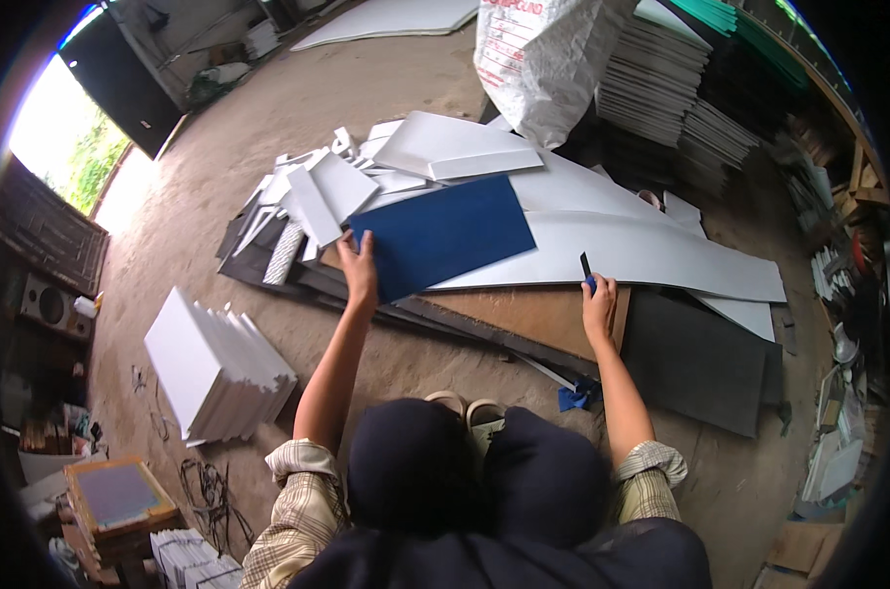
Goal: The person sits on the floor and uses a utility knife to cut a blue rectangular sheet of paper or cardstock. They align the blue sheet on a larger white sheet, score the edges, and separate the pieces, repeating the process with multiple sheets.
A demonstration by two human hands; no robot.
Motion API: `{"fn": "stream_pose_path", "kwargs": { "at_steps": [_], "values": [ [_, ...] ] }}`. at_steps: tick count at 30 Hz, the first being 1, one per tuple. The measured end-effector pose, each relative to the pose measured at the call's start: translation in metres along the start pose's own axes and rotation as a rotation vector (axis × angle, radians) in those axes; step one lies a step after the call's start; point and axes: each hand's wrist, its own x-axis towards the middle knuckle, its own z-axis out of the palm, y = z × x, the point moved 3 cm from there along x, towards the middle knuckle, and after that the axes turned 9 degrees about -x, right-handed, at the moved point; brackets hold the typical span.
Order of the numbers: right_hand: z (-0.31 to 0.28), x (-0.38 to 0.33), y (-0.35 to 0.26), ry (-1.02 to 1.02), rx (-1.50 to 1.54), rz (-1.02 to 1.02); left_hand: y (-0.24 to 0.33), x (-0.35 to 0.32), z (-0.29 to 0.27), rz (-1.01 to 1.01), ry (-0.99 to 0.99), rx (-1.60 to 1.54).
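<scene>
My left hand (360, 265) grips a dark blue rectangular sheet (455, 236) by its left end, thumb on top. The sheet is tilted over the white foam sheets (641, 240) in front of me. In my right hand (599, 304) is a cutter knife (586, 270) with a dark blade pointing up and away, its blue handle mostly covered by my fingers. That hand sits over the right part of a brown board (538, 314), apart from the blue sheet. White offcuts (317, 196) are heaped beyond my left hand.
A stack of white sheets (219, 373) stands on the floor at left. Dark grey sheets (695, 358) lie at right. A white sack (548, 69) and a tall stack of sheets (651, 74) stand at the back. Black cable (212, 501) and a framed panel (121, 496) are at lower left.
</scene>
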Motion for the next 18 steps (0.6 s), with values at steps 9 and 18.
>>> {"fn": "stream_pose_path", "kwargs": {
  "at_steps": [9, 18],
  "values": [
    [0.012, -0.010, 0.026, -0.111, -0.469, 0.068, -0.106, -0.019, 0.087, -0.066, -0.329, 0.666],
    [0.086, 0.049, -0.045, -0.324, -0.167, -0.095, -0.111, 0.006, 0.037, -0.232, -0.367, 0.570]
  ]
}}
